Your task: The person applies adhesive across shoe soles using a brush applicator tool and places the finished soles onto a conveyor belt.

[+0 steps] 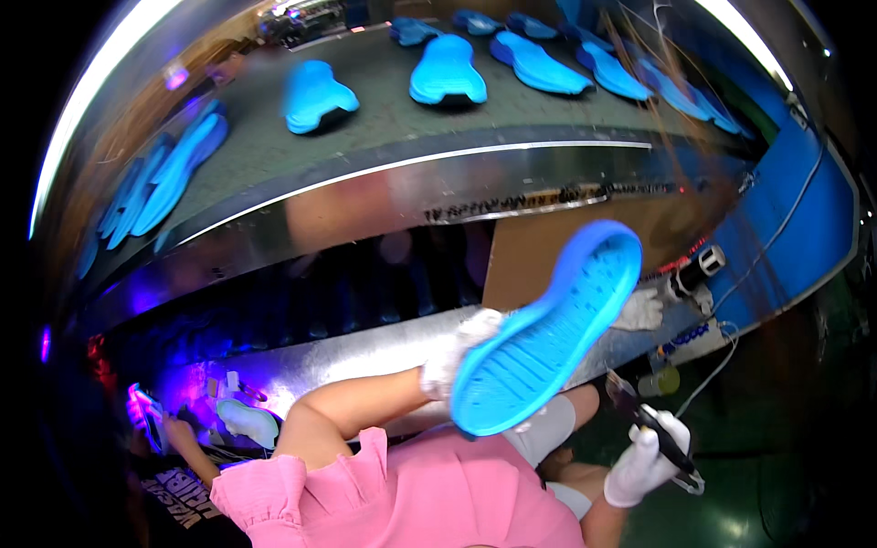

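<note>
The white-gloved left hand (449,358) holds a blue shoe sole (548,342) by its side, fingers partly hidden behind it; the sole slants up rightward from that hand. The gloved right hand (650,464) curls round a dark-handled brush (624,395). Beyond the left hand, black lettering (525,201) marks the metal conveyor edge (365,201).

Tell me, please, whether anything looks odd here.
Nothing looks spilled or damaged. Only a crumpled white cloth glove, behind the blue moulded shoe sole, looks stray: it seems to lie unworn on the grey metal ledge.
</note>
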A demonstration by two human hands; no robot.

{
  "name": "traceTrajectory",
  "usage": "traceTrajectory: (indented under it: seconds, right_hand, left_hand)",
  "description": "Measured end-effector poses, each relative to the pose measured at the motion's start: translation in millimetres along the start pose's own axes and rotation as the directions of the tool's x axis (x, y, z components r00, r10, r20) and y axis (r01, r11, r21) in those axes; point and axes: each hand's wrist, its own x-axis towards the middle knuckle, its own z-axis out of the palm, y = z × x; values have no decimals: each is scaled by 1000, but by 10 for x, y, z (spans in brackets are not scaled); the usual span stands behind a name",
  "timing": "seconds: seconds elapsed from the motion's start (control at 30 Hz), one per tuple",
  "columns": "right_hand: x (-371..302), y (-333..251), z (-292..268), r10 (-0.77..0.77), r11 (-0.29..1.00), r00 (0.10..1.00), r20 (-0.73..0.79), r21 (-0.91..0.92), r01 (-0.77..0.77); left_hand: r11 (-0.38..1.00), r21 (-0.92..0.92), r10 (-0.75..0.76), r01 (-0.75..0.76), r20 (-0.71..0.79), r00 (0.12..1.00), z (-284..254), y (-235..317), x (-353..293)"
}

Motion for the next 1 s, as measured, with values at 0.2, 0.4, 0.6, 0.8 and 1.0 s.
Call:
traceTrajectory:
  seconds: [0.2,0.4,0.6,0.8,1.0]
  right_hand:
    - [-77,127,-18,64,998,996,66,21,-66]
    - [-47,123,128,104,980,980,172,152,-131]
    - [-91,177,120,249,943,950,185,178,-282]
    - [-194,259,155,161,975,960,231,114,-191]
    - [-187,269,131,312,925,926,211,157,-347]
  left_hand:
    - [-509,848,738,149,341,582,1206,1729,-375]
    - [-412,-591,678,694,310,666,1467,2720,-995]
    - [-717,-244,458,653,542,704,1308,2701,-1259]
    - [-823,-39,563,567,71,823,1106,2561,-611]
    - [-867,68,450,494,533,717,1216,2557,-1237]
